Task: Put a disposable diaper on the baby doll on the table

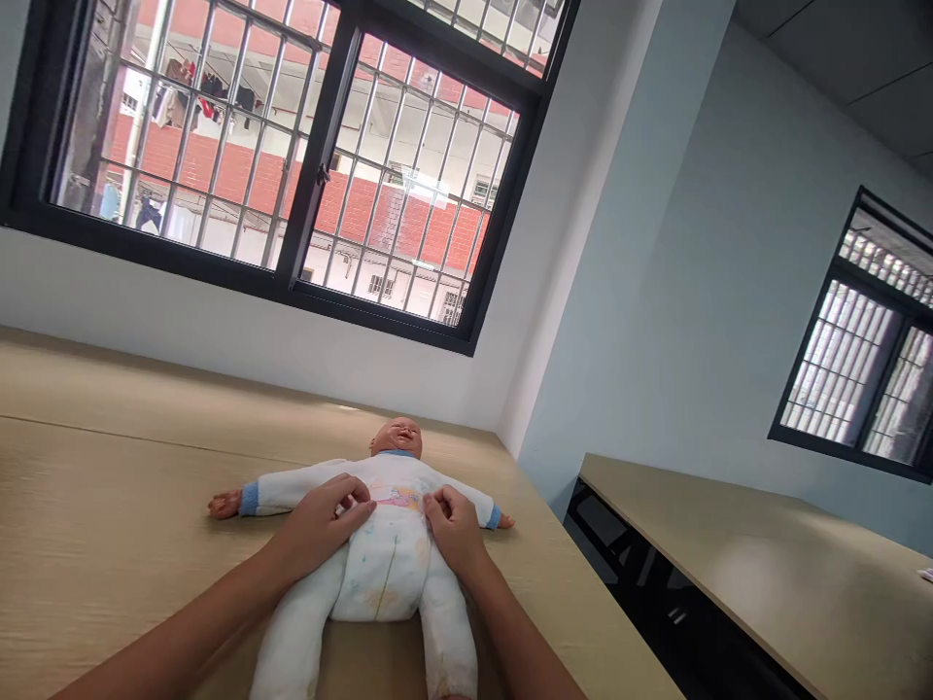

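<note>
Infant training doll on its back on the tabletop, head just short of the far edge, nearer the right edge than the left, legs toward the near side and cut off by the bottom of the frame. Arms spread flat to both sides, bare doll hands showing past blue cuffs. Wears a white long-sleeved top with a blue collar, over a white diaper with faint print and a pink strip at the waist. Left hand sits on the doll's middle, fingertips bunched narrow on the lower part of the top, looks like a pinch on the fabric. Right hand is on the other side of the waist, fingers bent down at the diaper's top edge; cannot tell if gripping. Hands just apart, pink strip between them, bare forearms entering from the bottom corners. Tabletop is pale wood grain. Past its right edge is a 2nd tabletop on a black frame. Beyond the far edge, a white wall with a barred, black-framed window showing a red-and-white building, and a 2nd barred window on the right wall. View is rolled.
</note>
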A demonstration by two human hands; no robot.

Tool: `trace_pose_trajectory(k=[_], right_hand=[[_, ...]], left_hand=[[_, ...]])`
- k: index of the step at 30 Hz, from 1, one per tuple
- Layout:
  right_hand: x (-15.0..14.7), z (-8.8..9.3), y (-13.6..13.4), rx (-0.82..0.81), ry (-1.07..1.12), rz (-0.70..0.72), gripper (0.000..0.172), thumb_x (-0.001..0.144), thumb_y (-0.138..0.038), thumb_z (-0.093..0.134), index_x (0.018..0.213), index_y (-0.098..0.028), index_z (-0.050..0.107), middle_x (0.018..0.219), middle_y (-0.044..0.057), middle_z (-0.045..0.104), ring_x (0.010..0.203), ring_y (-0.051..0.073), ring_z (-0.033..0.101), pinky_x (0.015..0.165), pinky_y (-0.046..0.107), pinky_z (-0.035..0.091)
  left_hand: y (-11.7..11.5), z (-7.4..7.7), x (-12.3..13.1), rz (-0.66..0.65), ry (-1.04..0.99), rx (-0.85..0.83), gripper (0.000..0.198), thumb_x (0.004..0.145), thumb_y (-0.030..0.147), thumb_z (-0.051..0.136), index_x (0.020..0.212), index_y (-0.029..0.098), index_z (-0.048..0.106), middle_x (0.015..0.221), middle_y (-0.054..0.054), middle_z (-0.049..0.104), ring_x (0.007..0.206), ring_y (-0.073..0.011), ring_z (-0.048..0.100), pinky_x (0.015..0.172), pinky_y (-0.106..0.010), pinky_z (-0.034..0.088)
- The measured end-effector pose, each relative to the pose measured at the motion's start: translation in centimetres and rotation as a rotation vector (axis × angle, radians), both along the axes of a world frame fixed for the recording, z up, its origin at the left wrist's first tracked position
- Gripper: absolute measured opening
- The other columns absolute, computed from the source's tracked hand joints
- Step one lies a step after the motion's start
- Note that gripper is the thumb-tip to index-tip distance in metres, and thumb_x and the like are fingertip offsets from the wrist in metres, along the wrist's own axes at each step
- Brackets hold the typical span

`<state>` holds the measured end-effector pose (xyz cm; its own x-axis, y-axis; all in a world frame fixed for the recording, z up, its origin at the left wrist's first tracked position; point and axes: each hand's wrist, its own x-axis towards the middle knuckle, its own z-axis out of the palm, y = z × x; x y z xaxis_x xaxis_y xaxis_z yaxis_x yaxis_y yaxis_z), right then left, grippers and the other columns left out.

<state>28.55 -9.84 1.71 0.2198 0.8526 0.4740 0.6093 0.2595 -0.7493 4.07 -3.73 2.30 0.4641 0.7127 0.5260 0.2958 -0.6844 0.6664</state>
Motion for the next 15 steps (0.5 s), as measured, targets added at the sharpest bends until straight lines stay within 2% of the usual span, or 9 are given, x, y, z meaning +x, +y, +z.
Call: trace_pose_trajectory(k=[4,8,11,15], right_hand=[[-1.2,0.6,-0.5,-0.064,-0.023,-0.014,0.039,0.083,-0.053,0.069,0.074,-0.016,0.061,0.066,0.001,0.059,0.062,0.014,0.048,0.057,0.026,0.034],[-1.6,0.7,-0.4,-0.108,-0.058,-0.049,0.03,0.078,-0.043,0.073,0.071,-0.015,0.062,0.066,0.001,0.06,0.062,0.014,0.05,0.058,0.026,0.034],[-1.4,0.5,0.0,-0.094,-0.077,-0.049,0.018,0.08,-0.029,0.065,0.069,-0.017,0.059,0.062,-0.001,0.056,0.059,0.013,0.047,0.057,0.025,0.032],[-1.2,0.3,0.1,-0.042,-0.109,-0.061,0.015,0.08,-0.02,0.057,0.066,-0.018,0.053,0.06,-0.003,0.052,0.059,0.012,0.046,0.059,0.025,0.032]], left_hand=[[0.0,0.4,1.0,0.092,0.113,0.036,0.033,0.091,0.051,0.055,0.077,0.022,0.062,0.078,-0.002,0.067,0.075,-0.021,0.058,0.068,-0.031,0.038],[0.4,0.8,2.7,0.282,0.259,0.041,0.041,0.087,0.058,0.057,0.068,0.022,0.053,0.07,-0.004,0.065,0.068,-0.0225,0.056,0.062,-0.033,0.029],[0.5,0.9,3.5,0.352,0.31,0.08,0.034,0.087,0.047,0.056,0.065,0.022,0.05,0.07,-0.006,0.064,0.068,-0.0229,0.055,0.061,-0.033,0.025],[0.5,0.7,3.3,0.338,0.308,0.121,0.024,0.089,0.027,0.046,0.066,0.021,0.047,0.076,-0.005,0.064,0.074,-0.021,0.057,0.066,-0.033,0.03]])
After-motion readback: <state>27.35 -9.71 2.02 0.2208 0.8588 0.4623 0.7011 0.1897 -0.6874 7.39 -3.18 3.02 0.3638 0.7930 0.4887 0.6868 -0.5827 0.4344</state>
